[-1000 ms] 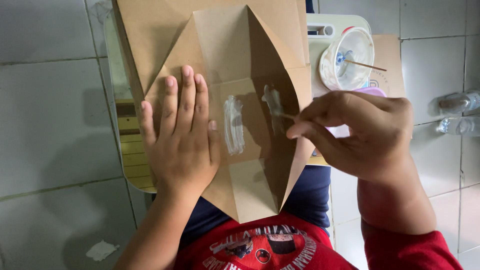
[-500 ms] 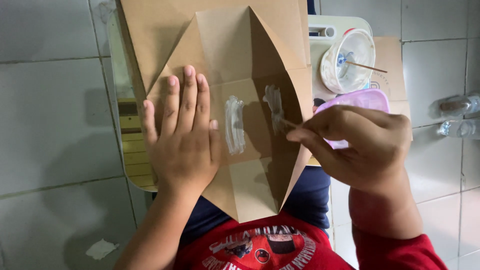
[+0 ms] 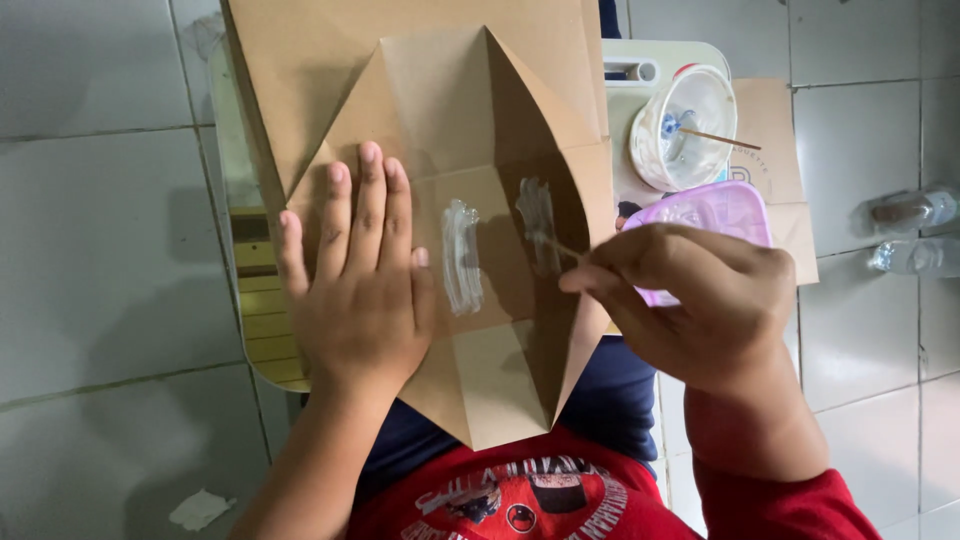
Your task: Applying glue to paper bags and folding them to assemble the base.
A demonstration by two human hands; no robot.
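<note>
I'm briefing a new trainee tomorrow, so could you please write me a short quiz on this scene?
1. True or false: the left hand lies flat, palm down, on the brown paper.
2. What does the right hand pinch? A) scissors B) a thin stick C) a pencil
3. How many white smears show on the folded flap, and where does the stick's tip rest?

Key
1. True.
2. B: a thin stick, tip on the paper.
3. Two: a left smear beside the left hand and a right smear, where the tip rests.
</note>
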